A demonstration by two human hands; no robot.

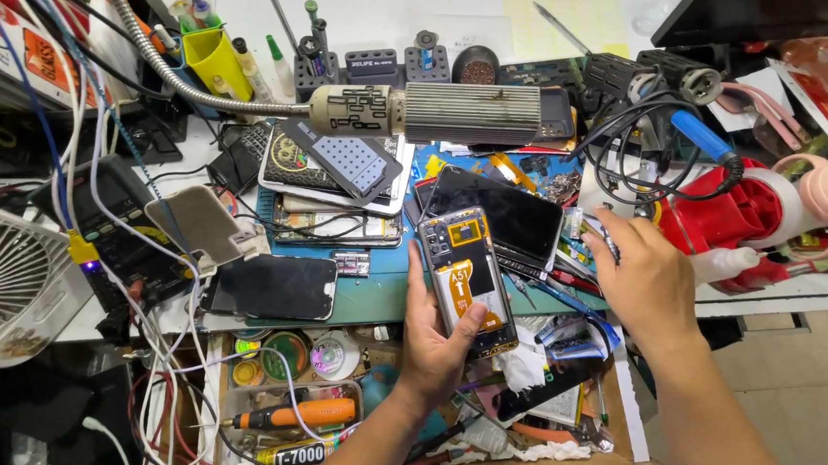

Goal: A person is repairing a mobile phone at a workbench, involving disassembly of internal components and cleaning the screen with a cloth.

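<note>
My left hand (pixel 435 341) holds an opened phone (pixel 468 277) with its back cover off, the battery and yellow-orange inner parts facing up, over the front edge of the bench. My right hand (pixel 642 281) rests palm down to its right, fingers reaching among small tools and parts at the mat's right edge; what the fingertips touch is hidden. A black phone screen (pixel 504 217) lies just behind the held phone.
A green-blue work mat (pixel 370 297) carries a dark phone (pixel 269 287), stacked phones and a metal lamp head (pixel 426 112). A white fan (pixel 0 277) stands left, a red tool holder (pixel 729 213) right. An open drawer (pixel 291 412) holds a screwdriver and a glue tube.
</note>
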